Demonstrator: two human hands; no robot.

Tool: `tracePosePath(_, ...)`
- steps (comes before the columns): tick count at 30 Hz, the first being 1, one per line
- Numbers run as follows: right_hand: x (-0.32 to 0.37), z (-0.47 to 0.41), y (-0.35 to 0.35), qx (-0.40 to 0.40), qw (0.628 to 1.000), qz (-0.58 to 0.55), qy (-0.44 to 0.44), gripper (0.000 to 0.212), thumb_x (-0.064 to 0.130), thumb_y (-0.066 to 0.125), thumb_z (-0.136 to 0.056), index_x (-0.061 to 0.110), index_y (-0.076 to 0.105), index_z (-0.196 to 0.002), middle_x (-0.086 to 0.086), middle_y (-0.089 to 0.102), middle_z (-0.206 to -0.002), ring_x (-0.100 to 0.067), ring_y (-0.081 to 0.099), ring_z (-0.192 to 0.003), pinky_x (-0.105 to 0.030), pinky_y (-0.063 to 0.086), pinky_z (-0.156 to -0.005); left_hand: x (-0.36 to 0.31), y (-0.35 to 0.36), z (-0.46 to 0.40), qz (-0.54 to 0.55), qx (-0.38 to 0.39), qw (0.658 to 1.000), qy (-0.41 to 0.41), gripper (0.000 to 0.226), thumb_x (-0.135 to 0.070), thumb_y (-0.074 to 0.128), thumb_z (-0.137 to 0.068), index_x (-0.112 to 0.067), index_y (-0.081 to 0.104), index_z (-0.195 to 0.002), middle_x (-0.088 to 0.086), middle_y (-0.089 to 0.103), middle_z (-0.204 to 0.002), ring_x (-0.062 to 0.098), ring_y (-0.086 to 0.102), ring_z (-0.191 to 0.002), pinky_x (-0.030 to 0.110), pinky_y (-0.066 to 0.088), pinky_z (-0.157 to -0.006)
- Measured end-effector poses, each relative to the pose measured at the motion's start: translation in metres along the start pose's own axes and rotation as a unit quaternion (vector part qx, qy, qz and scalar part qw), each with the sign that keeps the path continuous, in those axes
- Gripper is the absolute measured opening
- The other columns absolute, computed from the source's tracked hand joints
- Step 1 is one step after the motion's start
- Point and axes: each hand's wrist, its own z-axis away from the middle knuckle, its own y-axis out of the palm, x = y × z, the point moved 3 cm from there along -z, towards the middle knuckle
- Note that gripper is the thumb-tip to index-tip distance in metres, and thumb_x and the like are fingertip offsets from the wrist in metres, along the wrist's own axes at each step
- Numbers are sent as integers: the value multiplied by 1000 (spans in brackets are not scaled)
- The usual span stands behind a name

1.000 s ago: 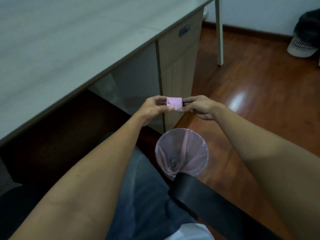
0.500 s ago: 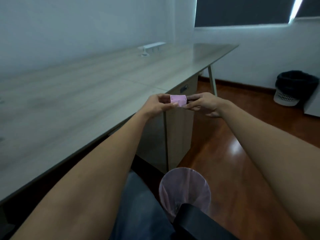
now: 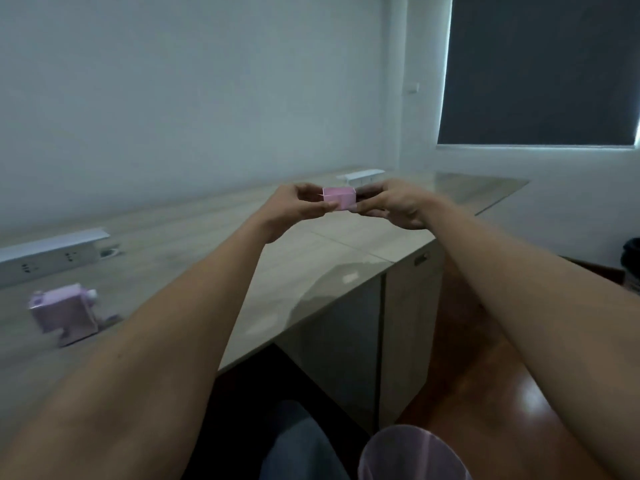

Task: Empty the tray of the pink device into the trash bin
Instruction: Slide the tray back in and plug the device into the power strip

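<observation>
A small pink tray (image 3: pixel 340 198) is held up in front of me, above the desk. My left hand (image 3: pixel 298 204) pinches its left end and my right hand (image 3: pixel 395 202) grips its right end. The pink device (image 3: pixel 64 312) stands on the desk at the far left, blurred, well away from both hands. The trash bin (image 3: pixel 412 453), lined with a pale pink bag, shows at the bottom edge, on the floor below my arms.
A long wooden desk (image 3: pixel 311 268) runs from left to far right, with a cabinet (image 3: pixel 408 327) under it. White socket strips (image 3: pixel 52 252) sit on the desktop. A dark bin (image 3: pixel 631 261) stands at the right edge. Wooden floor lies to the right.
My view has tilted up from the floor and bin to the desk. Both hands have risen with the tray, and the pink device has come into view at left.
</observation>
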Motion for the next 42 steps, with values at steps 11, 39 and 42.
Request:
tracePosePath(11,64,-75,150,117,990,-13,-77,47,-5,72,-86,-6,62,-132,-14,70,-130,-14,70,-110,-31,46,-111,0,-160,73,-28,-141,990,-14,52,-26,84,-81,-4,69,-125,16,74,-122,31,67,-122,41,52,-109)
tracePosePath(39,5,-118,427,288,952,32,-99,58,11,83,-80,-1,63,-134,-8,70,-130,-14,65,-121,-18,46,-96,114,-334,332,-45,-403,900,-159,46,-11,80,-84,-2,66,-127,11,73,-119,11,68,-94,23,53,-90)
tracePosePath(42,-6,-118,429,291,951,36,-95,57,11,84,-79,1,65,-133,-6,70,-129,-14,64,-121,-21,45,-98,135,-331,346,-34,-406,894,-189,51,-8,80,-83,2,64,-130,13,72,-119,16,69,-98,28,53,-94)
